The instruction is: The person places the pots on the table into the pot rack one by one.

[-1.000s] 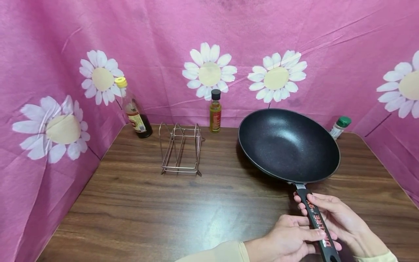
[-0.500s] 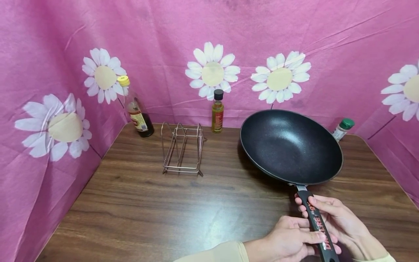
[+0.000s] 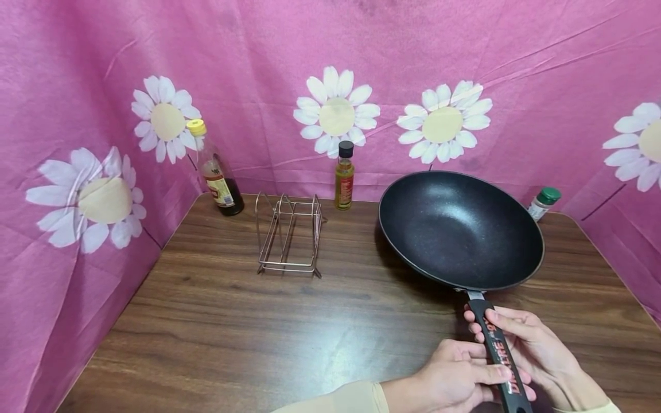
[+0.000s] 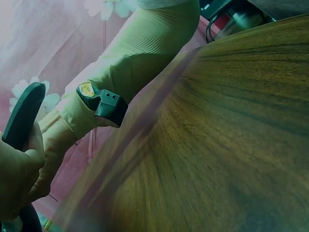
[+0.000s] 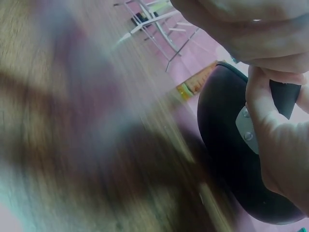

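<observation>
Black plastic, long and smooth, the handle [image 3: 494, 332] is held by both hands; the left hand [image 3: 454, 376] curls round its lower stretch, and the right hand [image 3: 542, 350] round its upper stretch; red capitals run along it, a D and the letters RE readable, others hidden by the left thumb or too small to tell. Round the right wrist sits a dark device [image 4: 110, 107] with a yellow sticker [image 4: 87, 89], its print unreadable; straight beyond the hands lies the deep pan [image 3: 457, 229], round and dark, its speckled inside catching a shine; a silvery bracket [image 3: 475, 295] links it to the handle.

Left of the hands spreads the wood-grained desk [image 3: 284, 327]; farther off, a thin wire rack [image 3: 286, 264] stands on it; beyond that, a black-capped bottle [image 3: 343, 186] wears a red label, and, farther left, a yellow-capped bottle [image 3: 222, 189] of dark liquid shows a barcode; beyond the right hand, a green-capped jar [image 3: 544, 201] is partly hidden by the pan; pink cloth [image 3: 258, 46] printed with white daisies hangs behind.
</observation>
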Tool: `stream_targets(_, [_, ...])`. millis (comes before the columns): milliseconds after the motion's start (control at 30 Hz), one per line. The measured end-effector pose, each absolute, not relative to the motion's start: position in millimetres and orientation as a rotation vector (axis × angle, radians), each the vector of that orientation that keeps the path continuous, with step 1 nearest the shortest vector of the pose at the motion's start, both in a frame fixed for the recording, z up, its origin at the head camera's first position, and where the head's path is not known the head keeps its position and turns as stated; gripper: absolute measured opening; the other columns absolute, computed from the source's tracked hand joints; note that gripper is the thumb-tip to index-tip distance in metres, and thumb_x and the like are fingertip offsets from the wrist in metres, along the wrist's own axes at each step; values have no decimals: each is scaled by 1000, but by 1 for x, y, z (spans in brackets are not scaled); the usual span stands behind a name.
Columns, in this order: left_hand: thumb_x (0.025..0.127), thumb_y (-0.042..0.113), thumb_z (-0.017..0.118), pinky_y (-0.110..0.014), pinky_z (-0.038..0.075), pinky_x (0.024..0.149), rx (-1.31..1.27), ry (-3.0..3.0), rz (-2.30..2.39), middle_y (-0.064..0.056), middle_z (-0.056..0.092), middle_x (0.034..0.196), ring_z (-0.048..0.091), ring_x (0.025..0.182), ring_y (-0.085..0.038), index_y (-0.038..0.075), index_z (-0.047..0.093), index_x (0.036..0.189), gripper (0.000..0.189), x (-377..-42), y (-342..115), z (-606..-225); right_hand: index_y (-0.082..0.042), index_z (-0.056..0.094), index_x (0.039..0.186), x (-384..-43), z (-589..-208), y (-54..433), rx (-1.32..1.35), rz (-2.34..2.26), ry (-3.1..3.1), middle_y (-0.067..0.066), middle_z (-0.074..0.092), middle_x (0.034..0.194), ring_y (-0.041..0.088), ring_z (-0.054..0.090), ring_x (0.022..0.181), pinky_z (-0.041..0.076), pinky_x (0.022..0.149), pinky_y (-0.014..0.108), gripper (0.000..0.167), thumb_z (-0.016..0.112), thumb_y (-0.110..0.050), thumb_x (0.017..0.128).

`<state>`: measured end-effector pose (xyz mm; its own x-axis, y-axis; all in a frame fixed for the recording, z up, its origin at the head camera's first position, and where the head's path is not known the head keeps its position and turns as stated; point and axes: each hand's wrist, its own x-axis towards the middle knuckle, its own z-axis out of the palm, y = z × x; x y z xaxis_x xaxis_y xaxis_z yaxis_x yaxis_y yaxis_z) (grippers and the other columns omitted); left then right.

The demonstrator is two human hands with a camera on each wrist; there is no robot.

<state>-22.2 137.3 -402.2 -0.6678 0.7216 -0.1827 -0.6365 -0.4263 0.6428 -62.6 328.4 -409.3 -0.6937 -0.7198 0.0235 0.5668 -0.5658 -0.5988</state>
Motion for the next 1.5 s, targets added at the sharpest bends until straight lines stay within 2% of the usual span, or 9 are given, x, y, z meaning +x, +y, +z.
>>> stream_targets(433, [100, -13, 42, -64, 37, 108, 306, 928, 2091, -51, 44, 132, 42, 124, -67, -20, 49, 134, 35, -21, 127, -395, 11, 54, 137, -60, -402, 317, -416, -2265, 689, 21, 62, 138, 27, 65, 123, 50, 107, 33, 59, 4, 0, 108])
stream_targets(633, [100, -13, 43, -64, 37, 108, 304, 935, 2083, -50, 45, 132, 43, 124, -65, -17, 50, 134, 35, -19, 119, -390, 12, 53, 137, -59, -397, 312, -432, -2273, 666, 22, 62, 138, 29, 65, 122, 50, 107, 34, 58, 4, 1, 108])
stream_targets(933, [100, -14, 44, -62, 39, 108, 263, 916, 2121, -52, 44, 130, 42, 123, -68, -14, 52, 134, 35, -14, 110, -379, 9, 55, 138, -57, -386, 302, -478, -2253, 756, 21, 64, 135, 25, 67, 120, 51, 105, 32, 56, 8, 1, 108])
stream_targets(1300, [101, -13, 42, -60, 40, 107, 351, 931, 2093, -50, 43, 132, 41, 123, -67, -18, 47, 137, 36, -12, 98, -368, 10, 54, 138, -55, -377, 294, -460, -2263, 715, 23, 63, 135, 28, 67, 121, 51, 106, 34, 55, 8, 1, 108])
stream_targets(1500, [101, -11, 45, -57, 41, 108, 359, 940, 2090, -48, 47, 133, 44, 124, -64, -18, 50, 134, 35, -10, 93, -364, 12, 55, 136, -54, -374, 292, -466, -2265, 759, 22, 64, 135, 29, 68, 117, 52, 105, 35, 56, 7, 4, 107])
